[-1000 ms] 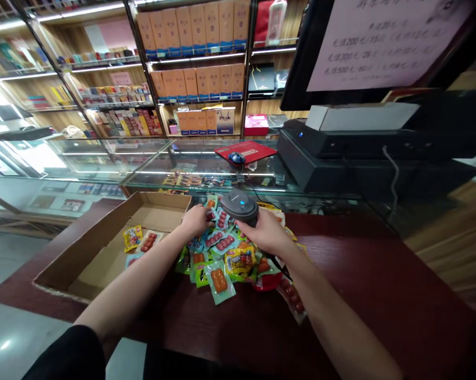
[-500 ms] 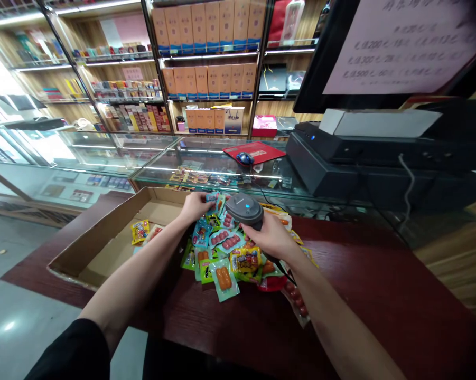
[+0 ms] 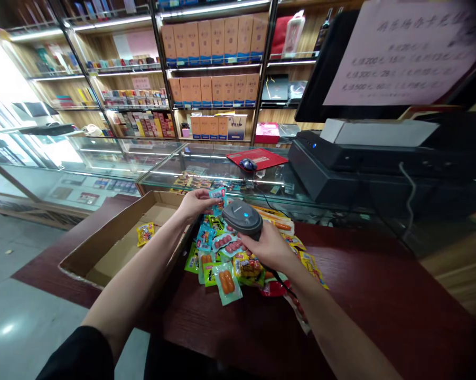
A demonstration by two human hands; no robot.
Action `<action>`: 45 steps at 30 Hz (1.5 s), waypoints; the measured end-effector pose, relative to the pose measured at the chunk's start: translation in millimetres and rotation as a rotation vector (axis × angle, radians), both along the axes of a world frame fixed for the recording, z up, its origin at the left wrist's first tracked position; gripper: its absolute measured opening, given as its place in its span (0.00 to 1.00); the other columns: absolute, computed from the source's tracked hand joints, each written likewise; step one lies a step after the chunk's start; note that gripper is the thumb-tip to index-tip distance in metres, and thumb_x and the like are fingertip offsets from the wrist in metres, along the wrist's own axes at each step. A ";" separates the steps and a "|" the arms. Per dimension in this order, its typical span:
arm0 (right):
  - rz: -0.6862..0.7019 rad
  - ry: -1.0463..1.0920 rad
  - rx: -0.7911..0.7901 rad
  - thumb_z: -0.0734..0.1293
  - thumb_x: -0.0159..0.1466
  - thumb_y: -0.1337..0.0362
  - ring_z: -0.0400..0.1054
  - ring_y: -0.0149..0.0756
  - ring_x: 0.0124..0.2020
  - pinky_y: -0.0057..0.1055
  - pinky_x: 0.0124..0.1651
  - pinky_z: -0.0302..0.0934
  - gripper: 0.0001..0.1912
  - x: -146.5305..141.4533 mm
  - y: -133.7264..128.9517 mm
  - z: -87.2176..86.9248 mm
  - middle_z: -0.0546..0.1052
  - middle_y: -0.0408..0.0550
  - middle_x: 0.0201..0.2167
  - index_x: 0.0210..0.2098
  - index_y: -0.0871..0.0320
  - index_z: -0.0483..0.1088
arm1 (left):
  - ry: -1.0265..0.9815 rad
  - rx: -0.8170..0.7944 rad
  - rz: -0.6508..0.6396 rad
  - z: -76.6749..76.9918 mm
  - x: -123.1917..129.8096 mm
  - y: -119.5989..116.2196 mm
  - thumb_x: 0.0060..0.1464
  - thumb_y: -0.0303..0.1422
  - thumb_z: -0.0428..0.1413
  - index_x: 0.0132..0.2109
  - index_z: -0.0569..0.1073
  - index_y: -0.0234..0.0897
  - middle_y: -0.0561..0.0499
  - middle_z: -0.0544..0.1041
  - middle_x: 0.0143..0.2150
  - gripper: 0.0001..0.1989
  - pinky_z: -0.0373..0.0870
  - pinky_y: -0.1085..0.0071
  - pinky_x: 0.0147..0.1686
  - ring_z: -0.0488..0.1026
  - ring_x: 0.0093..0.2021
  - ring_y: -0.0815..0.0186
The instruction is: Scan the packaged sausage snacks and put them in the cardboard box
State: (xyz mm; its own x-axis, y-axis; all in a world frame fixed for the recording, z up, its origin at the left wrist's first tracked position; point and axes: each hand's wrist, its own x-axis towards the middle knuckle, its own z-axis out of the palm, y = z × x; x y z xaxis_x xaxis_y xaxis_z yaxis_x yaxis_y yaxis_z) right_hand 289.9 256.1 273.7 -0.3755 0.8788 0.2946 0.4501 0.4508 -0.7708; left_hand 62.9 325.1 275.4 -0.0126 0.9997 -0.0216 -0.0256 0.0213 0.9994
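My right hand (image 3: 272,244) is wrapped round the handle of a dark grey barcode scanner (image 3: 242,217), whose top shows a blue light. Between the fingers of my left hand (image 3: 197,205) is a small blue snack packet (image 3: 217,194), held up just beyond the scanner's head. Beneath both hands lies a heap of snack packets, among them a clear one with orange sausages (image 3: 227,283), a yellow one (image 3: 248,266) and a blue one (image 3: 205,237). The handle is mostly hidden by my right hand.
Left of the heap stands a shallow cardboard box (image 3: 99,253) with a yellow packet (image 3: 145,234) in it. Behind is a glass counter (image 3: 162,177) bearing a red mouse pad (image 3: 269,158) and a mouse (image 3: 248,164). A monitor (image 3: 317,100) and black machines (image 3: 320,169) stand at right.
My left hand has turned and lifted the blue packet so more of it shows. The scanner has shifted slightly towards the left. The whole view has tilted up a little.
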 end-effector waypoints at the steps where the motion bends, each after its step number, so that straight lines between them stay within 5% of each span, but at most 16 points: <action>1: 0.003 -0.012 0.000 0.66 0.58 0.64 0.74 0.45 0.42 0.37 0.44 0.66 0.13 0.3 0.0 0.5 0.81 0.49 0.39 0.42 0.58 0.75 | 0.009 0.004 -0.011 -2.5 2.1 0.4 0.29 0.39 0.71 0.33 0.72 0.33 0.49 0.79 0.33 0.24 0.74 0.71 0.27 0.76 0.32 0.65; 12: -0.017 -0.028 -0.004 0.66 0.57 0.65 0.74 0.45 0.40 0.37 0.41 0.66 0.12 1.1 0.5 4.1 0.81 0.50 0.37 0.41 0.59 0.75 | 0.051 0.020 -0.063 -7.6 9.9 -1.0 0.28 0.35 0.70 0.34 0.70 0.34 0.53 0.78 0.29 0.24 0.74 0.69 0.29 0.75 0.28 0.67; 21: -0.030 -0.039 -0.082 0.64 0.59 0.65 0.71 0.36 0.22 0.30 0.29 0.63 0.05 2.9 -0.1 3.3 0.76 0.43 0.20 0.33 0.58 0.71 | 0.110 0.025 -0.067 -7.6 11.5 -1.1 0.32 0.30 0.68 0.35 0.72 0.33 0.49 0.78 0.33 0.19 0.76 0.68 0.30 0.76 0.34 0.63; 24: -0.044 -0.050 -0.077 0.64 0.58 0.65 0.71 0.36 0.23 0.30 0.28 0.63 0.04 2.9 0.0 3.5 0.76 0.43 0.21 0.31 0.57 0.70 | 0.144 0.033 -0.078 -7.2 11.6 -1.4 0.32 0.29 0.67 0.36 0.73 0.33 0.47 0.79 0.37 0.19 0.77 0.68 0.32 0.76 0.38 0.61; 34: -0.048 -0.026 -0.031 0.66 0.58 0.64 0.74 0.43 0.35 0.33 0.35 0.66 0.10 1.8 0.5 3.0 0.79 0.48 0.30 0.39 0.58 0.73 | 0.043 0.024 -0.068 -7.9 10.4 -1.4 0.29 0.35 0.71 0.33 0.71 0.34 0.53 0.77 0.27 0.22 0.74 0.70 0.26 0.74 0.26 0.68; 41: -0.061 0.007 -0.005 0.67 0.58 0.62 0.75 0.43 0.33 0.35 0.35 0.68 0.10 2.6 2.2 0.7 0.79 0.48 0.27 0.38 0.58 0.74 | 0.033 0.054 -0.031 -1.0 0.3 2.7 0.31 0.39 0.71 0.33 0.72 0.33 0.48 0.79 0.33 0.23 0.74 0.71 0.26 0.76 0.30 0.65; 45: -0.023 0.016 -0.007 0.67 0.58 0.61 0.74 0.41 0.28 0.34 0.32 0.68 0.11 4.4 3.5 -0.9 0.78 0.46 0.25 0.39 0.58 0.73 | 0.084 0.061 0.042 13.0 -25.6 -9.6 0.31 0.40 0.71 0.34 0.73 0.33 0.46 0.80 0.35 0.23 0.74 0.70 0.28 0.78 0.34 0.63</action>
